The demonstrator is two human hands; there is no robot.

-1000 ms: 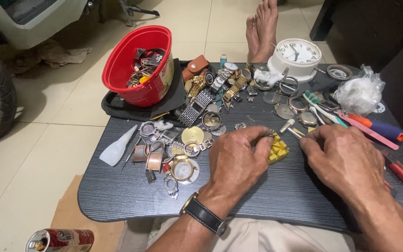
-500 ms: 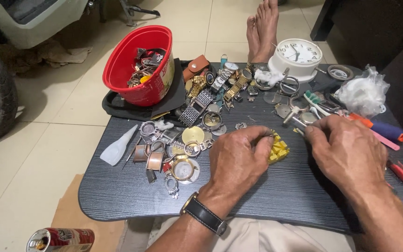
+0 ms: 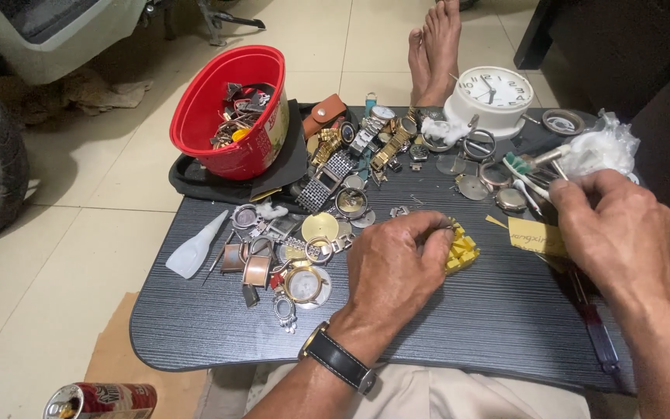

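The left hand (image 3: 397,268) rests curled on the yellow block (image 3: 461,252), pinning it to the counter (image 3: 498,318). The right hand (image 3: 618,233) pinches near the toothbrush (image 3: 523,174); what it holds cannot be told.

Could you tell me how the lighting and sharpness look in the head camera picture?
Head view: even indoor light, soft shadows; faint sheen on the red bowl; the left hand and watch parts are sharp; the right hand is slightly soft; edges bow a little.
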